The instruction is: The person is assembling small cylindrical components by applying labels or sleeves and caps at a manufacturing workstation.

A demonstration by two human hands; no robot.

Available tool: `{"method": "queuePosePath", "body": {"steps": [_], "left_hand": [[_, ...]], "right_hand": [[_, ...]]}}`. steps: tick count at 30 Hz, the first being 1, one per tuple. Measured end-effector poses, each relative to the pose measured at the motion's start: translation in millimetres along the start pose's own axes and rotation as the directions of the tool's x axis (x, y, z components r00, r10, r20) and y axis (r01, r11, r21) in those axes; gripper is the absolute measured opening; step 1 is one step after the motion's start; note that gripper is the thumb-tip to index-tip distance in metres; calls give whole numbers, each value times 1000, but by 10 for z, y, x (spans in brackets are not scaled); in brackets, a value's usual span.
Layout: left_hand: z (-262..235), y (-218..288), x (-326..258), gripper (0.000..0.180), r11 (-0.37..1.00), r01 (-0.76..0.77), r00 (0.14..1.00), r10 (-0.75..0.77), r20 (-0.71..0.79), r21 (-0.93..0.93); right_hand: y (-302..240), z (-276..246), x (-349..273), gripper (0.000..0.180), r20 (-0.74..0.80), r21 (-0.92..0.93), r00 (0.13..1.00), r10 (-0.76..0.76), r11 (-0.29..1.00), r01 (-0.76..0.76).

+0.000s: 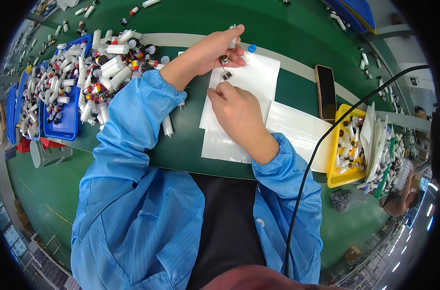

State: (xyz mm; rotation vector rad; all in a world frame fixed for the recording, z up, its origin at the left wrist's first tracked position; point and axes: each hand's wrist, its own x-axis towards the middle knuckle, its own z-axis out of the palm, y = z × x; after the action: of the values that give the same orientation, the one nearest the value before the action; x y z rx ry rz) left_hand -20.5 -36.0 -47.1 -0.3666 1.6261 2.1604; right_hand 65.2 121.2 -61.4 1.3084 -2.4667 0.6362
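Above the white sheets (pixel 262 72) on the green table, my left hand (pixel 215 50) is turned partly palm up. Its thumb and fingers close on a small white cylinder (pixel 233 42). Below that cylinder, at the fingers, shows a small dark round part with a brassy middle (pixel 224 59). A small metal piece (pixel 226 75) hangs under it, seemingly on thin wires. Just nearer to me is my right hand (pixel 237 108), its fingers curled together close to the metal piece. Whatever its fingertips hold, if anything, is hidden.
A heap of white cylinders with red, yellow and black ends (pixel 114 67) lies at left, beside blue trays (pixel 60 128). A blue cap (pixel 252 48) sits beyond the sheets. At right are a phone (pixel 326 92), a yellow tray (pixel 333 166) of parts and a black cable (pixel 321 138) crossing the view.
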Motion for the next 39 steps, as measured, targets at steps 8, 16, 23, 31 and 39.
{"method": "queuePosePath", "body": {"steps": [8, 16, 23, 31, 39], "left_hand": [[48, 32, -26, 47, 998, 20, 1000, -19, -8, 61], [-10, -12, 39, 46, 1000, 31, 998, -31, 48, 6], [68, 73, -45, 44, 997, -57, 996, 59, 60, -44], [237, 207, -222, 31, 979, -198, 956, 203, 212, -44], [197, 166, -217, 22, 940, -338, 861, 328, 388, -44]], "right_hand": [[-12, -172, 76, 16, 6, 264, 971, -239, 937, 229], [90, -363, 34, 13, -460, 679, 836, 300, 725, 114], [433, -289, 150, 22, -141, 989, 661, 737, 69, 135], [571, -374, 190, 27, -32, 999, 694, 719, 2, 44], [651, -370, 139, 20, -105, 981, 827, 552, 196, -6]]}}
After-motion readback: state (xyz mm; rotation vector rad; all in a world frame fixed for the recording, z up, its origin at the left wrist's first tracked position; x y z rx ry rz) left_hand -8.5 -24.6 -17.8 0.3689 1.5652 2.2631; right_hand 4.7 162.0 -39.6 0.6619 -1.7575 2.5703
